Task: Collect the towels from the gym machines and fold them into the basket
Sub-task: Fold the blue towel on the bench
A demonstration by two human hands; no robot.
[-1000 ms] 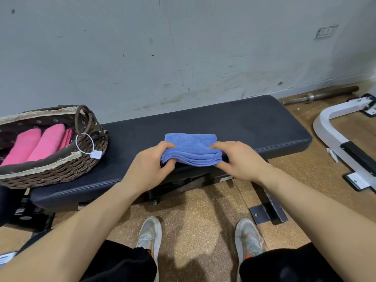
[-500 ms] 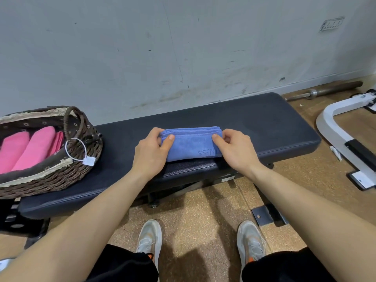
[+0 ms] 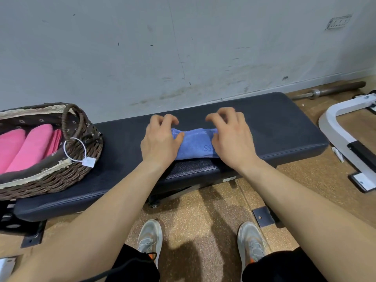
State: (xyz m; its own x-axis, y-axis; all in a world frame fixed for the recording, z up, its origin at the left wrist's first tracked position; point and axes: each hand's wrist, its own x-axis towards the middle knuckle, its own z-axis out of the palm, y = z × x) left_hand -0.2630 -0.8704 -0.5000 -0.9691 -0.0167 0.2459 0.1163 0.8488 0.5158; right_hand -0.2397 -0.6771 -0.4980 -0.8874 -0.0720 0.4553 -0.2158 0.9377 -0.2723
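- Blue towel (image 3: pixel 195 146), folded to a small pad, lies flat on the black padded bench (image 3: pixel 274 127), about mid-length and close to the front edge; dark letters "SS" show on its top face toward the right end; its far edge is puckered between the two thumbs.
- Left hand (image 3: pixel 160 141) covers the towel's left end; thumb lies on the cloth; fingers are loosely curled and lifted off it, over the bench pad past the far edge; grip released, nothing pinched; fingertips blurred.
- Right hand (image 3: pixel 230 139) covers the towel's right end likewise; thumb on the cloth, fingers curled and raised clear of it; grip released.
- Wicker basket (image 3: pixel 61 180) sits on the bench's left end, well apart from the blue towel; brown flower-print liner with pale lace trim; a white loop on the handle (image 3: pixel 70 123) carries a paper tag (image 3: pixel 89 161).
- Pink towels (image 3: pixel 34 145) lie folded side by side inside the basket; three visible, the leftmost cut off by the frame edge.
- Grey shoes, left (image 3: pixel 149 237) and right (image 3: pixel 251 239), stand on the speckled tan floor in front of the bench.
- Barbell (image 3: pixel 335 90) lies along the foot of the scuffed grey wall (image 3: pixel 183 47), far right; white machine frame (image 3: pixel 333 135) lies on the floor just beside the bench's right end.
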